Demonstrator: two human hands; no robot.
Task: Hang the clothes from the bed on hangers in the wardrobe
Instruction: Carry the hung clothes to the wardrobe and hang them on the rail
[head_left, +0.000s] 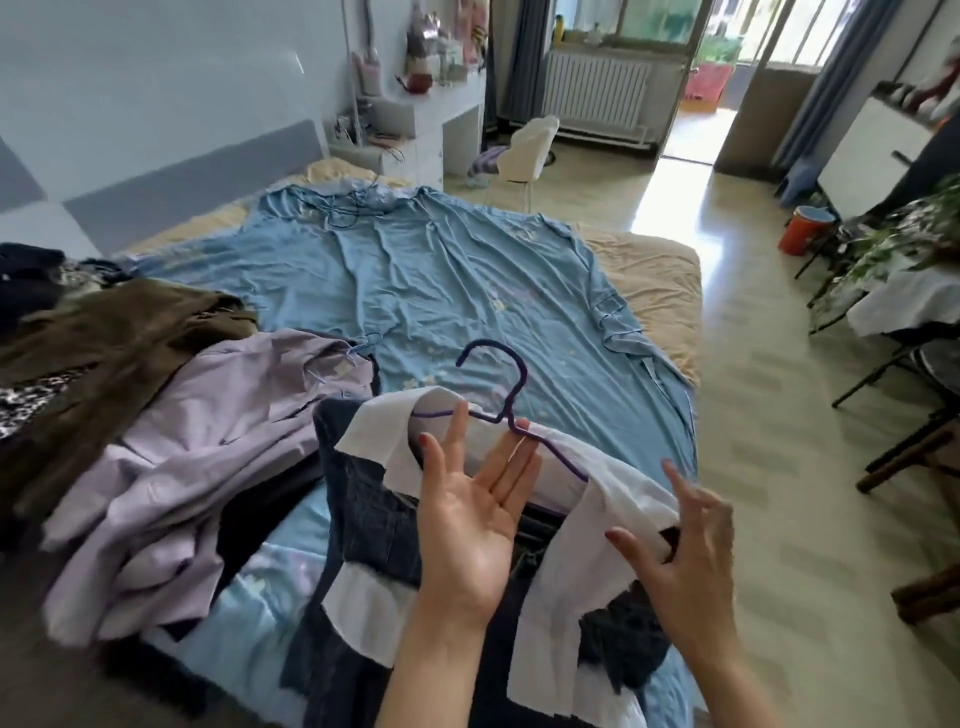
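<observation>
Bright daylight enters through the tall glass balcony door (696, 57), leaving strong glare on the glossy pale tiled floor (670, 202) below it. Edges bend and look soft.

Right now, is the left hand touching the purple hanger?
Touching. In the head view the left hand is open, palm up, and its fingertips meet the purple hanger at the neck, under the hook.

- Pale blue wall (156, 78) with grey panels behind the bed (649, 280).
- White dresser (441, 119), white chair (524, 150), radiator (597, 91) under the window (654, 21).
- Glossy tiled floor (753, 389) catches daylight.
</observation>
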